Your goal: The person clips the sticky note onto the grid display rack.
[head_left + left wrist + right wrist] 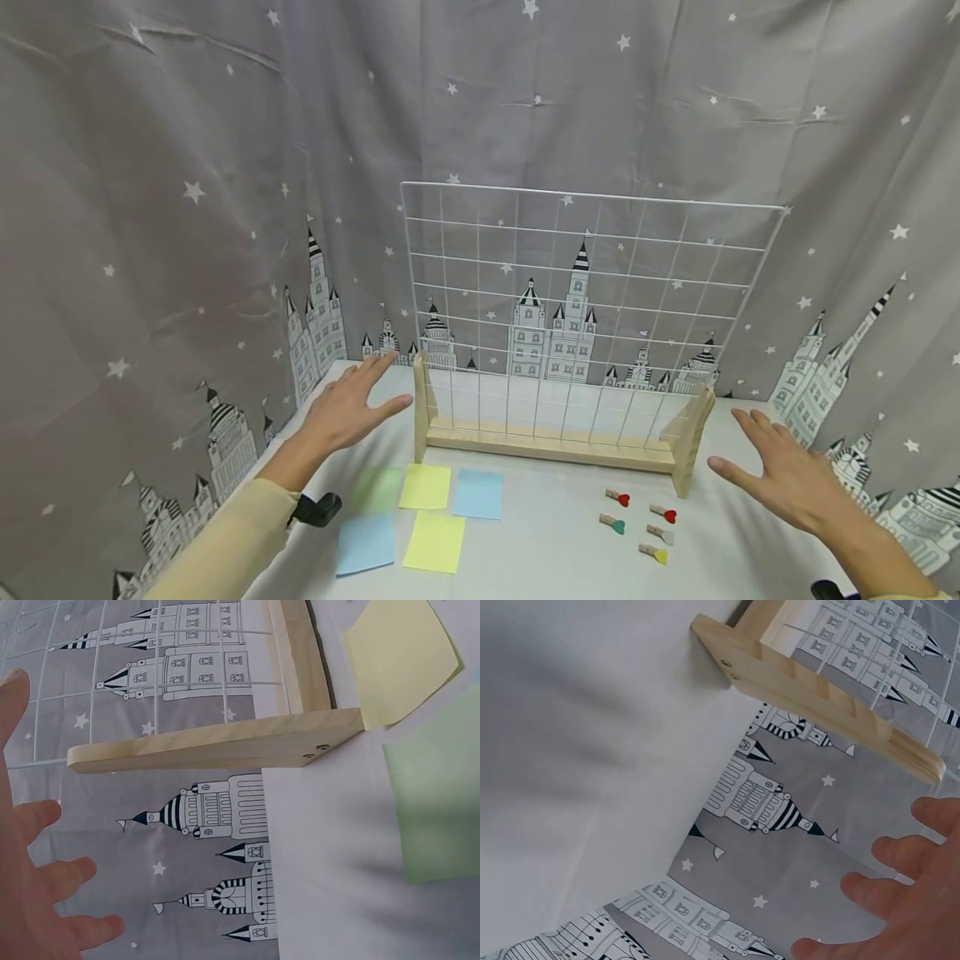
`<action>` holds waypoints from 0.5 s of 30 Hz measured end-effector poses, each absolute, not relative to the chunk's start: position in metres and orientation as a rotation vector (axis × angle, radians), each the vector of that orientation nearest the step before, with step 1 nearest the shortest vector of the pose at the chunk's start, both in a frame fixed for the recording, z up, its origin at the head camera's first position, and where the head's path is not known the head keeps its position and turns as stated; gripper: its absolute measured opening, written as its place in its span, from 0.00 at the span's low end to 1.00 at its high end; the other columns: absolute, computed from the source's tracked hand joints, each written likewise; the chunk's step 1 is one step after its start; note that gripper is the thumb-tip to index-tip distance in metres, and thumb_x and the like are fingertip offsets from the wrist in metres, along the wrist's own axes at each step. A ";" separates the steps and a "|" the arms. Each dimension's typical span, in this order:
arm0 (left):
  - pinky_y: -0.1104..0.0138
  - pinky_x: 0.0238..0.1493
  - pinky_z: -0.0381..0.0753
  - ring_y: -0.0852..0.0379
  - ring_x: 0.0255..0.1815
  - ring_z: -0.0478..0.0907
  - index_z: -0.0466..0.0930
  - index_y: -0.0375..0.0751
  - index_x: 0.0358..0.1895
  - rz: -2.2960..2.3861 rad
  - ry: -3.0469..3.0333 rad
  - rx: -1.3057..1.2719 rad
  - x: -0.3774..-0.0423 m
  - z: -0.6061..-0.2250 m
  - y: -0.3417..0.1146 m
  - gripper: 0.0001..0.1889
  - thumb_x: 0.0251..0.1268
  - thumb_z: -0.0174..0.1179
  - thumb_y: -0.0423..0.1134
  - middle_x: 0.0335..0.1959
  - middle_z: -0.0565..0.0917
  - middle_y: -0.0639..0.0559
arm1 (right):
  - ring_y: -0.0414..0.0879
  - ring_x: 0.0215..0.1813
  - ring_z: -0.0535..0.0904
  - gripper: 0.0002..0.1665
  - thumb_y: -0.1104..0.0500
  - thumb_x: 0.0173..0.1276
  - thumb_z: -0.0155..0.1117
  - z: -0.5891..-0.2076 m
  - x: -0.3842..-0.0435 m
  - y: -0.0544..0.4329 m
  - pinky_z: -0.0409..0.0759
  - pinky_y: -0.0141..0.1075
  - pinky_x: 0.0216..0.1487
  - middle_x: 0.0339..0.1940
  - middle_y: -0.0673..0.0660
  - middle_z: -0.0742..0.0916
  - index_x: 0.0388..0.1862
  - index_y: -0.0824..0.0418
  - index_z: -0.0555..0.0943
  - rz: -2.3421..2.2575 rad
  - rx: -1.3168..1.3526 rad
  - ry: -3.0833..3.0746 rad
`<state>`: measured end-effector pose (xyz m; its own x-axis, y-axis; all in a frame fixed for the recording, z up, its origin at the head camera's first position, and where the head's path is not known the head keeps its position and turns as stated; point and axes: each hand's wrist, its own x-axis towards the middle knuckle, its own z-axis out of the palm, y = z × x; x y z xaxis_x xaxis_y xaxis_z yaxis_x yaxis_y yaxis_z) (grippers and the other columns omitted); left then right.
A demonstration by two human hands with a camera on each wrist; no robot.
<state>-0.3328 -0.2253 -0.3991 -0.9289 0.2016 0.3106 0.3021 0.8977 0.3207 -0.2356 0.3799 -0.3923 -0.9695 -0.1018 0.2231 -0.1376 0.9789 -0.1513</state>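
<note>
My left hand (347,408) hovers with spread fingers just left of a white wire grid (570,275) in a wooden stand (551,443). On the other side my right hand (787,471) is held out the same way, past the stand's right end. Neither hand holds anything. In the left wrist view the fingers (71,877) point toward the stand's side post (217,742). The right wrist view has the fingers (877,892) below the other wooden post (817,697).
Several sticky notes lie front left: green (377,490), yellow (425,486) and blue (477,494) among them. Several small clothespins with hearts, such as a red one (618,497) and a yellow one (654,554), lie front right. Behind hangs a grey curtain (480,108) with castles.
</note>
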 end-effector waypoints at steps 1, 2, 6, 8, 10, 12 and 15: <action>0.25 0.69 0.58 0.26 0.79 0.57 0.50 0.62 0.84 -0.534 -2.787 -0.385 -0.334 -0.399 -0.225 0.45 0.69 0.48 0.76 0.83 0.58 0.40 | 0.82 0.72 0.61 0.56 0.29 0.72 0.56 -0.392 -0.235 0.380 0.58 0.87 0.53 0.76 0.79 0.65 0.81 0.66 0.56 0.255 0.181 -2.906; 0.26 0.67 0.61 0.28 0.79 0.59 0.50 0.62 0.84 -0.534 -2.781 -0.391 -0.336 -0.399 -0.224 0.45 0.69 0.48 0.76 0.83 0.59 0.40 | 0.82 0.72 0.61 0.56 0.29 0.72 0.56 -0.392 -0.235 0.380 0.58 0.87 0.53 0.76 0.80 0.64 0.81 0.67 0.56 0.264 0.181 -2.904; 0.30 0.61 0.71 0.32 0.76 0.66 0.50 0.65 0.84 -0.545 -2.777 -0.398 -0.337 -0.399 -0.224 0.45 0.68 0.48 0.77 0.82 0.62 0.44 | 0.81 0.71 0.62 0.55 0.30 0.72 0.57 -0.395 -0.234 0.381 0.59 0.86 0.53 0.76 0.80 0.66 0.81 0.67 0.57 0.291 0.186 -2.895; 0.30 0.58 0.74 0.32 0.74 0.69 0.49 0.66 0.84 -0.558 -2.789 -0.388 -0.337 -0.400 -0.225 0.45 0.68 0.48 0.77 0.81 0.64 0.45 | 0.80 0.71 0.63 0.55 0.30 0.72 0.57 -0.396 -0.234 0.381 0.61 0.85 0.53 0.76 0.79 0.67 0.81 0.66 0.57 0.297 0.187 -2.893; 0.31 0.57 0.75 0.32 0.74 0.70 0.49 0.66 0.84 -0.566 -2.809 -0.376 -0.336 -0.402 -0.226 0.46 0.67 0.47 0.78 0.81 0.65 0.45 | 0.80 0.70 0.65 0.55 0.30 0.72 0.58 -0.397 -0.234 0.380 0.63 0.84 0.52 0.75 0.79 0.68 0.81 0.65 0.57 0.301 0.192 -2.887; 0.31 0.57 0.75 0.32 0.74 0.70 0.50 0.64 0.84 -0.577 -2.832 -0.359 -0.335 -0.406 -0.228 0.46 0.67 0.47 0.79 0.80 0.66 0.45 | 0.80 0.69 0.67 0.54 0.29 0.72 0.58 -0.399 -0.234 0.379 0.66 0.82 0.52 0.74 0.78 0.70 0.82 0.64 0.58 0.300 0.196 -2.887; 0.31 0.57 0.75 0.32 0.73 0.71 0.53 0.61 0.83 -0.596 -2.860 -0.333 -0.333 -0.413 -0.231 0.47 0.66 0.46 0.79 0.79 0.68 0.44 | 0.79 0.68 0.69 0.54 0.29 0.71 0.58 -0.400 -0.235 0.377 0.69 0.79 0.52 0.73 0.78 0.71 0.81 0.63 0.59 0.299 0.205 -2.884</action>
